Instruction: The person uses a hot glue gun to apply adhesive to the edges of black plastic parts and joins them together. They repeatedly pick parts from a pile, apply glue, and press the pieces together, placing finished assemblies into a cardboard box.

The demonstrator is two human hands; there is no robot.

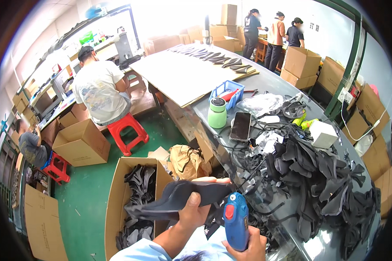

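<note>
My left hand [195, 214] is closed round a curved, flat black piece [174, 196], thumb on its near face and fingertips showing past its upper edge. One end of the piece is smeared by motion. In my right hand [253, 247] is a blue handheld power tool [237, 224] with a red button, held upright close beside the black piece. I cannot tell whether the two touch, and the tool's working end is hard to make out. Below my left hand stands an open cardboard box [113, 204] holding several similar black pieces [140, 182].
On the grey table [309, 243] lies a large heap of black pieces [313, 174], with a phone [240, 126], a green bottle [217, 114], a blue basket [235, 101] and a white box [323, 134]. A seated person [101, 87] works at left; several others are farther off.
</note>
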